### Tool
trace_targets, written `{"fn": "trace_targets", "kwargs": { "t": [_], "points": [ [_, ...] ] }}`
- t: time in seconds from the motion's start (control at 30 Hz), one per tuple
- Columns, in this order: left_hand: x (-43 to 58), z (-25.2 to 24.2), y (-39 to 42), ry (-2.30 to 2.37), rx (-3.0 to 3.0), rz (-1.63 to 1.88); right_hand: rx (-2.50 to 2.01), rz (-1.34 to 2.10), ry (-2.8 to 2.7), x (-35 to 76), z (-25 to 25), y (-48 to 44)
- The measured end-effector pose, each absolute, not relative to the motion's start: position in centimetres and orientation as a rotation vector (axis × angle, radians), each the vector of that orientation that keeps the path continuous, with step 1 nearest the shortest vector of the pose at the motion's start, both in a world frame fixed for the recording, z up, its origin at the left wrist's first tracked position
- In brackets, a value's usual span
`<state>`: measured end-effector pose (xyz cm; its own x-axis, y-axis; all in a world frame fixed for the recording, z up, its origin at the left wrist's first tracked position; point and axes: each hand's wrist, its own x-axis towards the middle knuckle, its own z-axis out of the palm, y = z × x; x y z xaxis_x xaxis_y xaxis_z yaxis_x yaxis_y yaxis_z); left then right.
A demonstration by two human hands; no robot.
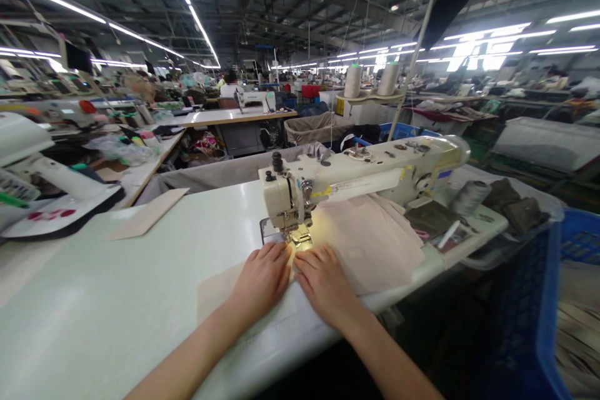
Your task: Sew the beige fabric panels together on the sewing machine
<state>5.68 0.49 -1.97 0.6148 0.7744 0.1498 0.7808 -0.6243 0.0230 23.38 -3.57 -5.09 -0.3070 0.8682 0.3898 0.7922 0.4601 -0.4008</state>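
Both hands work at a cream sewing machine (pixel 300 190), close in front of its lit presser foot (pixel 301 239). My left hand (pixel 265 275) lies palm down on a beige fabric piece (pixel 213 294), its fingers laid out toward the foot. Just to the right, my right hand (pixel 325 278) also rests palm down, fingertips close to the needle area and thumb near the left hand. What lies under the fingertips is hidden. A stack of beige fabric panels (pixel 370 244) spreads beside the right hand, under the machine arm.
A loose beige strip (pixel 150 215) lies on the pale table (pixel 117 300) at left. A grey thread cone (pixel 471 197) and dark cloth sit at the table's right end. A blue crate (pixel 546 325) stands right. Another white machine (pixel 28 162) is at far left.
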Motion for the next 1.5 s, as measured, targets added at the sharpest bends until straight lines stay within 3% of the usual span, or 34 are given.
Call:
{"fn": "trace_targets", "kwargs": {
  "t": [0.33,0.73,1.17,1.5],
  "points": [
    [5.6,-1.7,0.9,-1.288,-2.775,-0.225,-1.401,0.15,-2.19,23.3,-4.4,-3.5],
    [4.0,-3.2,-1.6,-0.9,-2.871,-0.418,-1.385,0.091,-2.216,24.0,-5.0,-4.9],
    [3.9,-1.7,3.4,-1.06,-2.95,-0.366,-1.467,0.033,-2.211,23.1,-3.8,-0.7],
    [3.4,-2.6,4.9,-1.121,-2.913,-0.458,-1.404,0.088,-2.168,23.0,-4.5,-2.8]
  ]
}}
